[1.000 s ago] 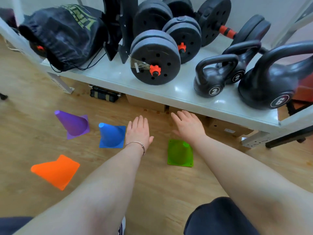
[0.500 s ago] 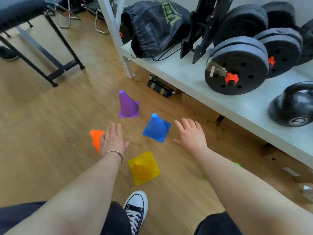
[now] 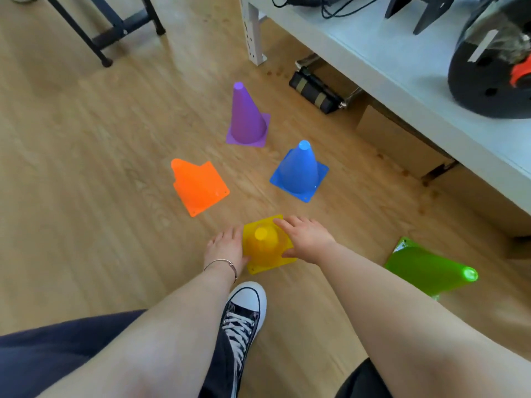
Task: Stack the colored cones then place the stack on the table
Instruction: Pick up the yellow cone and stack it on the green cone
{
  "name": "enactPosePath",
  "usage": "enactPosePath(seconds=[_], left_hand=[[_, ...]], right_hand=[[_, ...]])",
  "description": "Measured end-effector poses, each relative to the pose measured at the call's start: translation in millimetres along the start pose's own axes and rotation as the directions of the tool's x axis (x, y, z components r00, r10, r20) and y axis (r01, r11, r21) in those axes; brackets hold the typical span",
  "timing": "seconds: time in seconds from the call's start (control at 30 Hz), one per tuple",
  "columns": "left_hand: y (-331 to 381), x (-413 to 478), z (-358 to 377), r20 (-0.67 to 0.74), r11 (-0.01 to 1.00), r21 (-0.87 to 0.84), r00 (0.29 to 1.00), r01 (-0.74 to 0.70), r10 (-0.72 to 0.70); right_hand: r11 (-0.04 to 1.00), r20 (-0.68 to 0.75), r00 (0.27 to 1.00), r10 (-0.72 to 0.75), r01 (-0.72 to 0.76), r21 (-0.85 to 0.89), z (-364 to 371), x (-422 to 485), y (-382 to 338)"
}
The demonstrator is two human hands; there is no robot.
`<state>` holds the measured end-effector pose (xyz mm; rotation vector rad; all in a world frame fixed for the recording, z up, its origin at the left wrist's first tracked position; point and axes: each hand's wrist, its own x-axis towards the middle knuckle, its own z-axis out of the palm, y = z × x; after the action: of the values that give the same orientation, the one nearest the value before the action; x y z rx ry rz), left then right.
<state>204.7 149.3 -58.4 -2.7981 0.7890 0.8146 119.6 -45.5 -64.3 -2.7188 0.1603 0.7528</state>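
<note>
Five cones stand on the wooden floor. A yellow cone [image 3: 263, 242] is upright just in front of me. My left hand [image 3: 225, 247] grips the left edge of its square base, and my right hand [image 3: 307, 238] grips the right edge with fingers on top. Farther off are an orange cone [image 3: 198, 185], a purple cone [image 3: 247, 119] and a blue cone [image 3: 300, 170]. A green cone [image 3: 428, 268] is to my right, partly behind my right forearm. The white table [image 3: 402, 61] runs along the upper right.
A black dumbbell plate [image 3: 488, 67] and cables lie on the table. Under it are a black strapped bundle [image 3: 316, 90] and a cardboard box [image 3: 396, 139]. Black metal frame legs [image 3: 115, 27] stand at upper left. My sneaker [image 3: 244, 314] is just behind the yellow cone.
My view has swung left and down. Both hands, spread above the floor before, have come down and closed on the two sides of the yellow cone's base.
</note>
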Motion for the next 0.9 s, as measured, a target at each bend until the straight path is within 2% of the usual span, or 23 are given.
enactPosePath(seconds=[0.17,0.4,0.6,0.77,0.9], left_hand=[[11.4,6.3,10.0,0.082,0.996,-0.088,0.996,-0.012,0.020],[31.9,5.5,-0.3,0.068,0.960,-0.277,0.996,-0.041,0.062],[73.6,4.8,-40.0,-0.011,0.902,-0.408,0.988,-0.144,0.153],[118.7,-9.3,-79.9,-0.108,0.813,-0.537,0.974,-0.226,0.199],[164.0,-18.1,-110.0,-0.170,0.777,-0.526,0.938,-0.345,0.302]], right_hand=[[0.997,0.056,0.998,0.024,-0.028,0.077,3.6,5.8,-6.1],[0.959,0.072,0.994,0.085,-0.101,0.264,-2.4,-13.6,15.0],[0.897,-0.057,0.977,0.206,-0.165,0.409,-32.0,-54.5,49.0],[0.833,-0.181,0.921,0.344,-0.211,0.512,-64.0,-103.3,73.6],[0.817,-0.251,0.871,0.422,-0.245,0.523,-89.4,-146.8,98.2]])
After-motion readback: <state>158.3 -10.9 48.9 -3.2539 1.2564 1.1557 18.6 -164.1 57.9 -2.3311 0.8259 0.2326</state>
